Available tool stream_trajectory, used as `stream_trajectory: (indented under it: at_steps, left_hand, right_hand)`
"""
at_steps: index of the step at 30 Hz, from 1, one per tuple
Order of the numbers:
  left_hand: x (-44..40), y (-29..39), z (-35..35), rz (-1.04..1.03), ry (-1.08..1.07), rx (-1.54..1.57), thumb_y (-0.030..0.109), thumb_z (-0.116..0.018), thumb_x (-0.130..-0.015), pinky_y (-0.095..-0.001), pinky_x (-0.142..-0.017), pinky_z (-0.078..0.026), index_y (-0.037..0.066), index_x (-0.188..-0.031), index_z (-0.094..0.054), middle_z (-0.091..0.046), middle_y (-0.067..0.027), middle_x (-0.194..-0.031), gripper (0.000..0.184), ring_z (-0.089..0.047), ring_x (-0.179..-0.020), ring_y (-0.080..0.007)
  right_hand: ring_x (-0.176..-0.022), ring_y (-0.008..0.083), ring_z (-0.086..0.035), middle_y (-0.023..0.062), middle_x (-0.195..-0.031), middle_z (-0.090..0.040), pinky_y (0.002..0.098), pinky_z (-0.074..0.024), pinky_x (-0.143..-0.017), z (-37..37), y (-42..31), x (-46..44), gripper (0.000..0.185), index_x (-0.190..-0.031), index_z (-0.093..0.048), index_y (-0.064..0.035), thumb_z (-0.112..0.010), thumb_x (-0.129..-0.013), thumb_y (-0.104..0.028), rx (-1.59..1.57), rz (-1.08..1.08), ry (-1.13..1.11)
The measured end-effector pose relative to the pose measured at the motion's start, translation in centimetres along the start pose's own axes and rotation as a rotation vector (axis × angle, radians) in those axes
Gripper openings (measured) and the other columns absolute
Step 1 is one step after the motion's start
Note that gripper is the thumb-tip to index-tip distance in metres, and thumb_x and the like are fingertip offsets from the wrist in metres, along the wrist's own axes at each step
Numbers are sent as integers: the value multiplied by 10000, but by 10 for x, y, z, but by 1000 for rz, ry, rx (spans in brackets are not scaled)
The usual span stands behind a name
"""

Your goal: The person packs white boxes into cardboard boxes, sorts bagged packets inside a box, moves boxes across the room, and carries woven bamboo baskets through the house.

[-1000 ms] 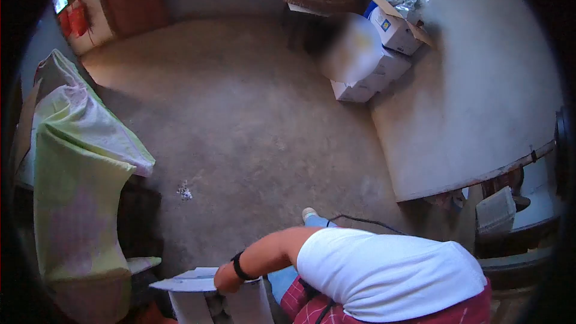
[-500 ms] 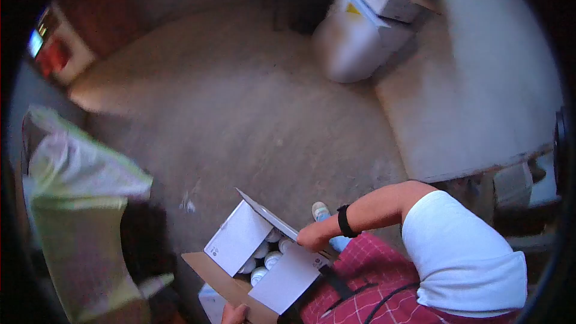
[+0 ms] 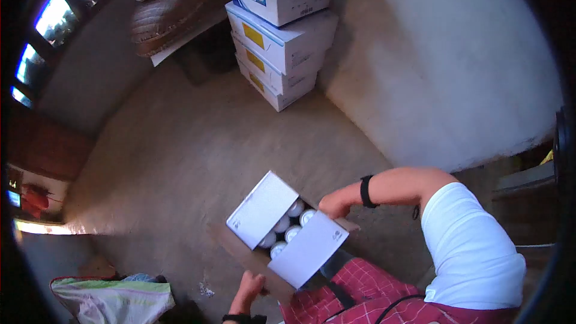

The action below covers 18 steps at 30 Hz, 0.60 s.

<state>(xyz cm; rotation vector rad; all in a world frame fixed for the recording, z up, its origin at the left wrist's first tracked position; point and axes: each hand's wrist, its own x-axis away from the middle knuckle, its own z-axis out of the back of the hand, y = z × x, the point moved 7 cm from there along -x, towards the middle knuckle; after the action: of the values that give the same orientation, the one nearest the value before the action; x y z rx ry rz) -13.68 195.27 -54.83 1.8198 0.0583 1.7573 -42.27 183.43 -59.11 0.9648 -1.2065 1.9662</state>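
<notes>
1. In the head view, we have the left hand (image 3: 255,282) at the near left corner of the carton (image 3: 313,251), its fingers curled in beside a blurred brown flap (image 3: 243,255); we cannot tell whether they grip it.
2. Our right hand (image 3: 334,205) meets the carton's right end, fingertips hidden behind its edge, so we cannot tell how far it is open.
3. The carton sits between our hands, just beyond our checked garment (image 3: 375,291); its opening faces up towards us.
4. The opening's long axis slants from the left-hand end to the right-hand end, between two white flaps (image 3: 262,209).
5. Inside the carton we see round-topped containers (image 3: 293,233).
6. Well beyond the carton, we see stacked boxes (image 3: 309,39).
</notes>
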Motion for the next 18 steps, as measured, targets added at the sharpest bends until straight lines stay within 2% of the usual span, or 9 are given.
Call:
stream_trajectory:
  at_steps: [1, 3, 4, 7, 8, 9, 11, 14, 18]
  left_hand:
    - [-5, -23, 7, -141, -13, 0, 80, -472, -721, -330, -408, -434, -57, -812, -559, -585, -111, -650, 185, -557, -461, -207]
    - [-16, 7, 20, -324, -150, -22, 90, -472, -727, -341, -420, -459, -69, -822, -572, -587, -131, -648, 210, -582, -498, -225]
    - [-19, 11, 17, -343, -258, -59, 95, -465, -736, -352, -443, -492, -82, -831, -583, -593, -152, -654, 233, -609, -538, -245]
    - [-8, 40, 27, -311, -224, -95, 117, -492, -744, -370, -467, -495, -83, -797, -588, -601, -197, -666, 228, -619, -556, -278]
    - [-14, 49, 25, -333, -236, -91, 117, -492, -744, -370, -467, -495, -83, -797, -588, -601, -197, -666, 228, -619, -556, -278]
    - [-7, 74, 30, -706, -122, -284, 132, -507, -749, -365, -464, -496, -85, -797, -588, -600, -210, -656, 236, -619, -547, -294]
    - [-4, 105, 8, -862, -17, -456, 152, -528, -755, -366, -486, -502, -91, -802, -583, -600, -236, -670, 254, -618, -545, -323]
    - [23, 148, -15, -411, -174, -287, 171, -553, -747, -386, -582, -510, -94, -809, -580, -604, -247, -714, 273, -622, -608, -345]
    - [41, 135, -26, -365, -226, -170, 166, -571, -725, -401, -619, -498, -88, -762, -582, -595, -255, -707, 257, -625, -621, -320]
  right_hand:
    - [-647, 268, -626, 186, -740, -627, 385, -489, -531, 15, -43, 44, 179, -798, -608, 75, -533, -688, -45, -32, -190, -46]
    - [-635, 263, -624, 175, -728, -624, 377, -486, -512, 41, -55, 92, 177, -800, -609, 72, -525, -700, -47, -30, -298, 35]
    - [-637, 263, -621, 176, -730, -624, 399, -486, -530, 60, -89, 125, 194, -818, -612, 65, -514, -712, -65, -309, -299, 89]
    - [-591, 317, -596, 207, -676, -603, 424, -466, -552, 64, -77, 163, 209, -686, -611, 44, -519, -699, -144, -27, -416, 62]
    - [-603, 331, -594, 216, -683, -600, 428, -468, -564, 67, -84, 176, 223, -679, -605, 49, -517, -702, -155, 19, -414, 182]
    - [-614, 346, -592, 225, -690, -597, 432, -471, -576, 69, -93, 183, 238, -672, -600, 53, -516, -704, -167, 58, -391, 298]
    - [-629, 358, -592, 234, -701, -594, 433, -473, -584, 64, -64, 210, 250, -678, -600, 57, -515, -710, -176, 2, -406, 322]
    - [-657, 371, -597, 244, -711, -590, 436, -475, -596, 66, -43, 251, 265, -690, -598, 64, -507, -725, -183, -58, -547, 303]
    - [-644, 324, -607, 216, -667, -586, 419, -471, -562, 74, -77, 262, 255, -650, -598, 41, -508, -731, -182, 34, -571, 439]
